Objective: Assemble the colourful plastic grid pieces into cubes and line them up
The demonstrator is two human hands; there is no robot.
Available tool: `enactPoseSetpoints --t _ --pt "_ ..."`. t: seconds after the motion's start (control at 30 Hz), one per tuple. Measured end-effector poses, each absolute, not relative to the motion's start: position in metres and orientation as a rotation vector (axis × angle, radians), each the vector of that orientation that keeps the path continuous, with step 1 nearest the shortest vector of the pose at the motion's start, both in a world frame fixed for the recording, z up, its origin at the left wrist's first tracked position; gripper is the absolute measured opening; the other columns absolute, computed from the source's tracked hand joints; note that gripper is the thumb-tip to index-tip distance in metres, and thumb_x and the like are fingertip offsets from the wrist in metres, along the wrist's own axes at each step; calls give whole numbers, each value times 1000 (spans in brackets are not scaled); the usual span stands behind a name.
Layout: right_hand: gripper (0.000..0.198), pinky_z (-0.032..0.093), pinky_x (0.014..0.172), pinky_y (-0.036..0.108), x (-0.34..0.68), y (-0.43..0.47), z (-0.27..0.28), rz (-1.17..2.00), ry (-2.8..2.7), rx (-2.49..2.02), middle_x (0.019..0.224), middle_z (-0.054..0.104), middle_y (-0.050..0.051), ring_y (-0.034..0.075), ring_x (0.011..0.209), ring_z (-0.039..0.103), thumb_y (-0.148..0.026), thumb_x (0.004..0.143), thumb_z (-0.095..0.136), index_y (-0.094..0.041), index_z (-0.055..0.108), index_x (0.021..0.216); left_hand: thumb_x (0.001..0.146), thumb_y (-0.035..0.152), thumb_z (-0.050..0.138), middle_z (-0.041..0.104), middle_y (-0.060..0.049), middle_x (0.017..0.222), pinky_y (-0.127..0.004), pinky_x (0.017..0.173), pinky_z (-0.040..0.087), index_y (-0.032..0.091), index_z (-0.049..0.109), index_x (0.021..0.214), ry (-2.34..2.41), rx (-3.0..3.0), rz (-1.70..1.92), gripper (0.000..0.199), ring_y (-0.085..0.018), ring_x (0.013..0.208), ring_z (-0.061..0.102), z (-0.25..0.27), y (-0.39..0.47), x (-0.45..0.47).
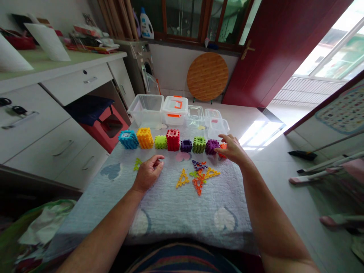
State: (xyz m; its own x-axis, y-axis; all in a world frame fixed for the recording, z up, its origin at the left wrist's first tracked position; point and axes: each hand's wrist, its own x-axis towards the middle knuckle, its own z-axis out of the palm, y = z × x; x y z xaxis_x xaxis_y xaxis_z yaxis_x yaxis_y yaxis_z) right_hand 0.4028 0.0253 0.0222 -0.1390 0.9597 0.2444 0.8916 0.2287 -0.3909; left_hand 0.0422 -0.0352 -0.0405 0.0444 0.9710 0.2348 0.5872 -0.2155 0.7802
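Observation:
A row of plastic interlocking blocks stands across the cloth-covered table: a blue block (128, 140), a yellow block (145, 138), a lime block (160, 142), a red block (173, 140), a dark purple block (186, 146), a green block (199, 145), a purple block (212, 147) and an orange block (223, 151). My right hand (231, 149) is at the row's right end, thumb and fingers apart, partly covering the orange block. Whether it touches the purple one I cannot tell. My left hand (148, 172) rests on the cloth, loosely curled and holding nothing, beside a lime triangle (137, 163).
Several triangle pieces, among them a yellow triangle (182, 179) and an orange triangle (198, 185), lie in front of the row. Behind it stand a clear bin (146, 110), a lidded box with orange clips (175, 110) and smaller clear containers (195, 115). A red stool (113, 131) is left.

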Motion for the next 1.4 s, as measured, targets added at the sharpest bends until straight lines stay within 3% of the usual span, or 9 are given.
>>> enactPoseSetpoints --t 0.13,0.27,0.4,0.67,0.9,1.17,1.4 --pt "36 46 89 38 375 -17 22 387 -2221 -1506 104 60 9 24 97 57 -33 81 67 -20 65 114 84 38 56 66 1 72 -24 63 46 18 66 103 1543 1878 1028 29 -14 62 60 -40 -37 44" --pt "37 43 92 39 345 -40 4 401 -2330 -1553 110 60 11 25 102 53 -32 82 68 -18 64 116 83 37 56 65 2 68 -23 61 46 18 67 100 1532 1897 1017 28 -13 60 59 -41 -37 46" --pt "36 42 89 37 330 -40 -9 402 -2389 -1645 104 62 11 25 97 53 -31 80 70 -16 65 112 83 36 55 64 2 66 -23 60 45 18 67 98 1557 1906 998 26 -13 57 57 -43 -35 47" --pt "17 41 79 32 312 -38 -22 463 -2241 -1490 92 64 6 20 85 53 -20 79 68 -18 68 96 82 31 55 65 0 69 -23 61 44 18 68 98 1594 1974 941 24 -14 63 59 -44 -34 47" --pt "15 45 80 32 300 -39 -32 502 -2097 -1293 88 67 4 20 86 58 -20 80 68 -21 66 94 82 29 55 65 0 68 -24 60 44 18 68 96 1585 1974 949 23 -13 61 57 -44 -33 48" --pt "7 49 69 30 316 -39 -32 408 -1771 -1281 77 64 2 16 69 58 -27 83 64 -20 64 83 82 30 54 66 -1 69 -24 61 44 17 69 97 1598 1994 945 24 -14 62 59 -45 -33 47" --pt "11 52 69 31 326 -37 -33 360 -1663 -1332 80 65 3 17 69 60 -26 82 61 -20 66 90 81 30 54 66 -1 68 -24 60 44 18 69 95 1606 2003 940 24 -15 63 59 -43 -33 48"
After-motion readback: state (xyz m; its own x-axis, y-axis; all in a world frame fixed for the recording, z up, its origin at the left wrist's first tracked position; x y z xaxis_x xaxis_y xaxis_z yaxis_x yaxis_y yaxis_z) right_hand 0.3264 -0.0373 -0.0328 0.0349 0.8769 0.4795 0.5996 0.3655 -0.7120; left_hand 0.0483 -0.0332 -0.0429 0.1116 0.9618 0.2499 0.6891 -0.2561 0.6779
